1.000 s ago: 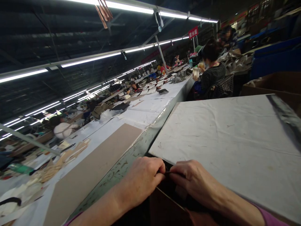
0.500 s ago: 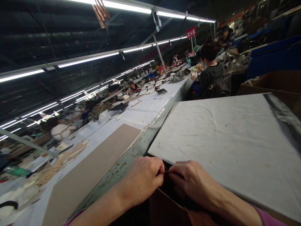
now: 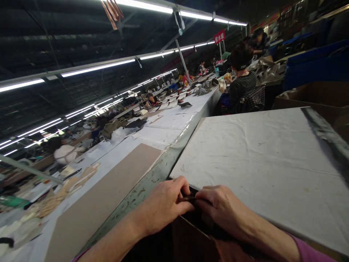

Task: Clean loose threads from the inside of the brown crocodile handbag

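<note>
A thin dark brown strip (image 3: 187, 199), perhaps leather, stretches between my two hands just off the near corner of the white-covered table. Thumb and curled fingers of my left hand (image 3: 163, 202) close around its left end, with a small gap showing between thumb and forefinger. My right hand (image 3: 222, 205) pinches the other end, its fingertips partly hidden. Below the hands is a dark opening with a thin pale edge. A reddish-brown piece (image 3: 229, 249) lies in shadow there, its kind unclear.
The white-covered table (image 3: 259, 153) spreads ahead and right. To the left runs a long workbench with a grey-brown board (image 3: 109, 196) and tan scraps (image 3: 81, 180). A co-worker in a striped top (image 3: 242, 85) sits beyond, near a cardboard box (image 3: 313, 94).
My left thumb and forefinger have parted slightly, so more of the brown strip shows between them. My right hand keeps its pinch. The whole view has shifted a little.
</note>
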Available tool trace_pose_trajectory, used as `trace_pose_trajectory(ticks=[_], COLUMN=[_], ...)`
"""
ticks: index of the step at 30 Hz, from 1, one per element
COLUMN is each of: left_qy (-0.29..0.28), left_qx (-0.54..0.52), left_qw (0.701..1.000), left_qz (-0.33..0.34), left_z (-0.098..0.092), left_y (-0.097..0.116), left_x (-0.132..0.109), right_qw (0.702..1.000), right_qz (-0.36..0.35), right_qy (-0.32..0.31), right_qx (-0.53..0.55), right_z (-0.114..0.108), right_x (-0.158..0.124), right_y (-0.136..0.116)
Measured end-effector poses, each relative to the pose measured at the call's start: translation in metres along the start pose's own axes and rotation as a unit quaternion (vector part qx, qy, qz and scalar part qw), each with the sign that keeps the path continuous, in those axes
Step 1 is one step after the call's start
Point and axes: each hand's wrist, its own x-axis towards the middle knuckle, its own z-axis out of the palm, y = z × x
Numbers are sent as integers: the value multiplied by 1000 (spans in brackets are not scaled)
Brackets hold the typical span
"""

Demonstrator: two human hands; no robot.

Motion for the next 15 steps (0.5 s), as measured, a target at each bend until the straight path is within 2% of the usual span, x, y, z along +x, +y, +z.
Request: trace_pose_trajectory(ticks=[5,10,15], left_qy=[2,52,32], left_qx=[13,80,107], left_qw=[999,995,993], left_qz=[-47,16,28], left_z=[1,10,13], left_y=[0,-2,-4], left_x=[0,0,2], right_qw=[1000,1000,1000], right_qz=[1,-1,-4], right_qy=[-7,1,5], right_qx=[10,2,-3], right_z=[1,2,4], right_x=[1,0,1], right_y=[-5,-3,0])
